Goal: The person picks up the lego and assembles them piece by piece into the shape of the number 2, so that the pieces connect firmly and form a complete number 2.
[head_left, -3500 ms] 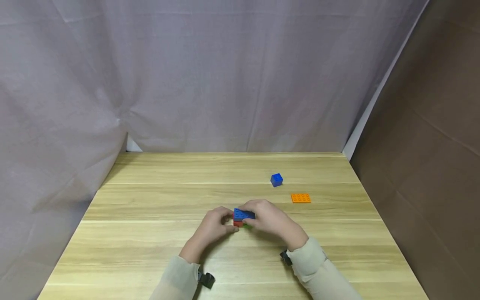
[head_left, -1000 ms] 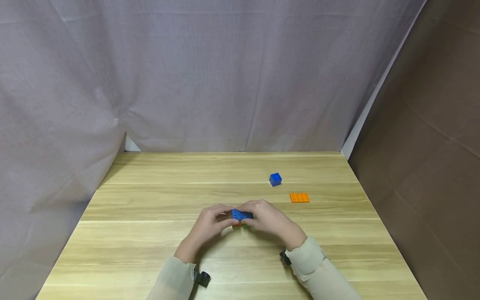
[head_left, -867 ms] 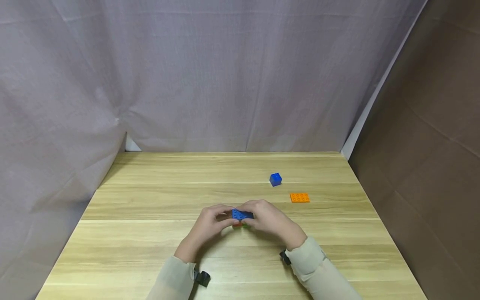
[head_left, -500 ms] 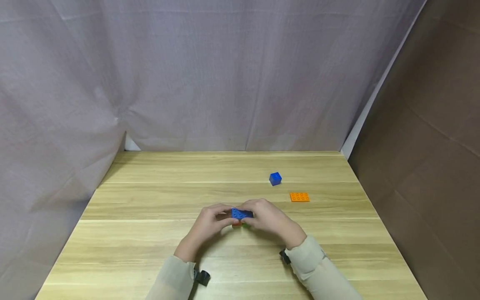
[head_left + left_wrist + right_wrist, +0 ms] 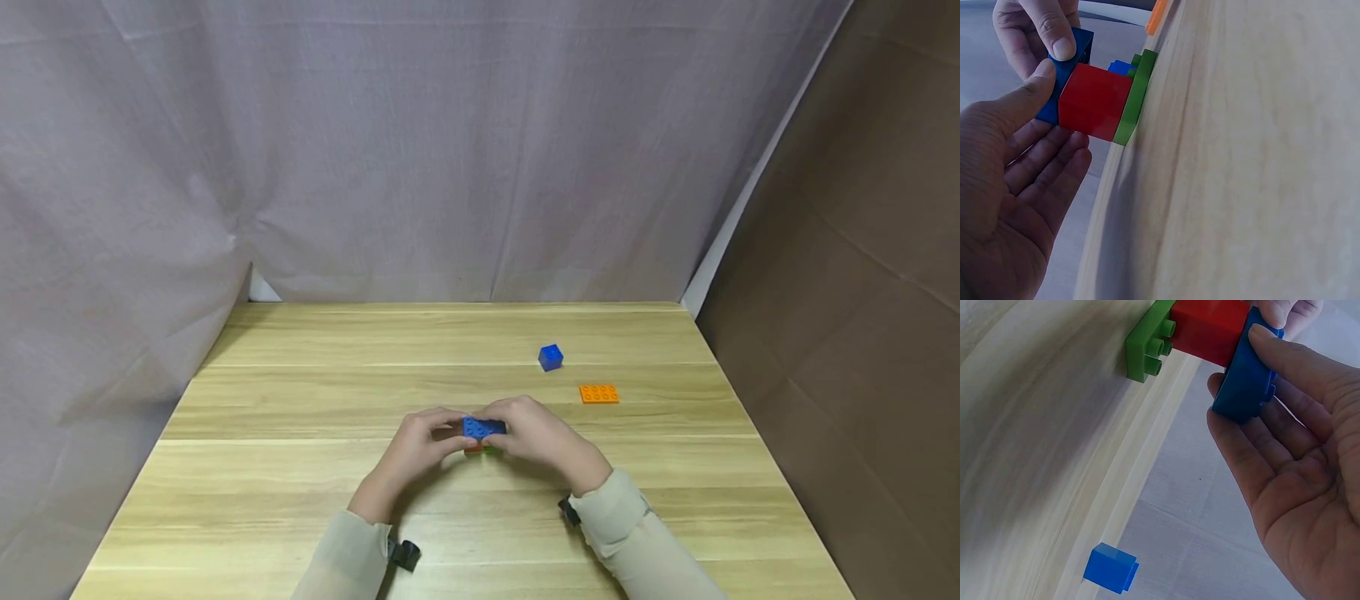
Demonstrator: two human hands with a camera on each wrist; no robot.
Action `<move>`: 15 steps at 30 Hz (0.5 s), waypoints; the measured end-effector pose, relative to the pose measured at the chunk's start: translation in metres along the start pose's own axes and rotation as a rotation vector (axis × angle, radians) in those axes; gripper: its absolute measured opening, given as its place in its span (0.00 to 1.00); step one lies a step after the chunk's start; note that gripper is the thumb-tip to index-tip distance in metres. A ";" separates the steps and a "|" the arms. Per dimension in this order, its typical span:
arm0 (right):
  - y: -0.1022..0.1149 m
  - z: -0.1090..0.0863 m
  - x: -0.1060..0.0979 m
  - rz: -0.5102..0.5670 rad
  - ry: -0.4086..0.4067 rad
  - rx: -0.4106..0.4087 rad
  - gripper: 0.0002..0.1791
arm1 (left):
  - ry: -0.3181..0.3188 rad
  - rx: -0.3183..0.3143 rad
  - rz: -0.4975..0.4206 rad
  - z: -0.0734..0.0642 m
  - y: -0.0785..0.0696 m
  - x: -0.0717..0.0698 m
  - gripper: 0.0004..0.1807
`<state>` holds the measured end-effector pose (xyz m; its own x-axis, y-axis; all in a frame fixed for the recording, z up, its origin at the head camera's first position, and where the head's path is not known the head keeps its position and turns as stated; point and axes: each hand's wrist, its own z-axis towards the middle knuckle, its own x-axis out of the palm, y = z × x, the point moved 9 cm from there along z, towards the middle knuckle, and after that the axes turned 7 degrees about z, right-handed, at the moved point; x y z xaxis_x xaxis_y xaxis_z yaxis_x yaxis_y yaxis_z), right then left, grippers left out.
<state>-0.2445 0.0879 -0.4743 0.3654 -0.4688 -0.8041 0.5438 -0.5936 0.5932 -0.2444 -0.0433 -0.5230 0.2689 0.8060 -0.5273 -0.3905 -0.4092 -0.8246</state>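
A long blue toy brick with studs lies on top of a red brick, which stands on a green plate on the table. My left hand pinches the blue brick's left end between thumb and fingers. At the other end, my right hand grips the same brick, thumb on the near side and fingers on the far side. Part of the blue brick overhangs the red one to the right, above the green plate's bare studs in the right wrist view. From the head, the hands hide most of the stack.
A small blue brick sits farther back, right of the hands. Nearer and more to the right lies a flat orange plate with studs. Cloth hangs behind the wooden table and along its sides.
Since the oldest frame, my left hand has shifted from beside the red brick up onto the blue brick's left end. The right hand keeps its grip; over the last second almost nothing moves.
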 end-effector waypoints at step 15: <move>-0.002 0.000 0.001 0.017 -0.003 0.019 0.19 | 0.007 -0.017 -0.002 0.002 -0.003 -0.001 0.21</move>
<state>-0.2447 0.0887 -0.4760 0.3723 -0.4805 -0.7941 0.5234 -0.5979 0.6071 -0.2452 -0.0421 -0.5197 0.2758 0.8041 -0.5266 -0.3753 -0.4143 -0.8292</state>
